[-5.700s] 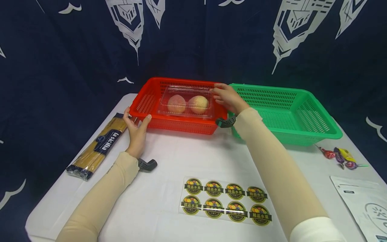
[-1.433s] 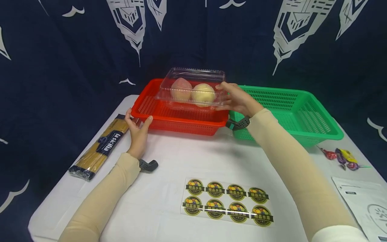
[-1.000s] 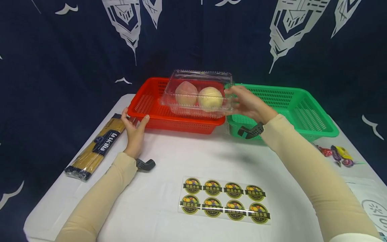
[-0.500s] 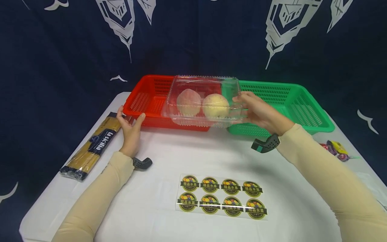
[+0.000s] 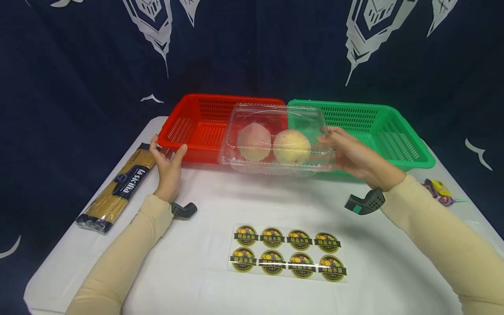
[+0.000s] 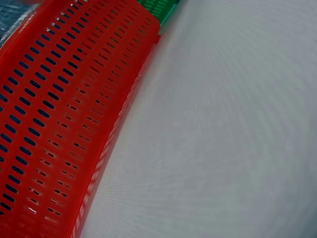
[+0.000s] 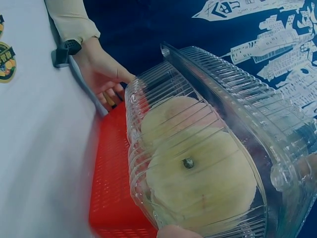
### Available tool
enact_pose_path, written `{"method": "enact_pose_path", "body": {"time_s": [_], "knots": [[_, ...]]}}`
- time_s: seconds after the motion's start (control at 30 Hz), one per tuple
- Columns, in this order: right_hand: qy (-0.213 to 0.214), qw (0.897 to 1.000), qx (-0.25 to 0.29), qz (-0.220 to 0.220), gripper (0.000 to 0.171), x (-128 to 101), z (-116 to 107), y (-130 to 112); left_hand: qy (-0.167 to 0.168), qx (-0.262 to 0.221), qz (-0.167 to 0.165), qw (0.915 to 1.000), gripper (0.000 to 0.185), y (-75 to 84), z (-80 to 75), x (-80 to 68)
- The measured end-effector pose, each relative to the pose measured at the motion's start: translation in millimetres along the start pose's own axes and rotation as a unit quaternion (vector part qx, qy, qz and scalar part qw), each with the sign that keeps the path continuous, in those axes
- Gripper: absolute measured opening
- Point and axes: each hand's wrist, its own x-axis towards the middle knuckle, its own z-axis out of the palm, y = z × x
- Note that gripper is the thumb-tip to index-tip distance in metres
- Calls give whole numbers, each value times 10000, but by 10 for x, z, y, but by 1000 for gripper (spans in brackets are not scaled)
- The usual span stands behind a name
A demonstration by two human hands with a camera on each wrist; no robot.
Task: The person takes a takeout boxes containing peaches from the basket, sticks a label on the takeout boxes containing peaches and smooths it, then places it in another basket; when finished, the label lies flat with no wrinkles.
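A: Item one, nearest the person: what is lying between the two forearms?

B: A sticker sheet point(image 5: 287, 259), eight round labels in two rows, is lying flat on the white table point(image 5: 204, 205), well short of both hands.

A: Item two, the right hand point(image 5: 356, 157)?

B: It is gripping the right end of a clear clamshell box point(image 5: 275, 140), fingers curled round the edge, thumb on the lid. The box is hanging in the air, clear of the table, just ahead of the baskets' near walls. Two peaches point(image 5: 273, 144) are sitting side by side inside it, lid closed.

A: Item three, the left hand point(image 5: 167, 159)?

B: It is resting against the near left corner of the red basket point(image 5: 193, 127), thumb and fingers spread and fairly straight, bracing the rim.

A: Outward of the left hand?

B: A spaghetti packet point(image 5: 118, 190) is lying slantwise, just beside that hand.

A: Beyond the right hand?

B: A green basket point(image 5: 378, 127) is standing touching the red one's right side. Wrapped sweets point(image 5: 439, 192) are lying to the right of the right wrist, near the table's edge.

A: Farthest?

B: A dark blue printed cloth point(image 5: 252, 48) is hanging behind both baskets.
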Motion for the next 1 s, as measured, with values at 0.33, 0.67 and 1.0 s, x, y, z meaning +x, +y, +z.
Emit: {"method": "enact_pose_path", "body": {"time_s": [0.33, 0.67, 1.0], "knots": [[8, 9999, 15, -102, 42, -168, -167, 145, 30, -32, -4, 10000, 90, 11, -22, 12], [-90, 9998, 149, -107, 66, -375, -224, 276, -32, -70, -6, 10000, 90, 18, -7, 24], [-320, 9984, 398, -256, 48, -543, -233, 414, 38, -47, -22, 10000, 89, 9, -6, 31]]}}
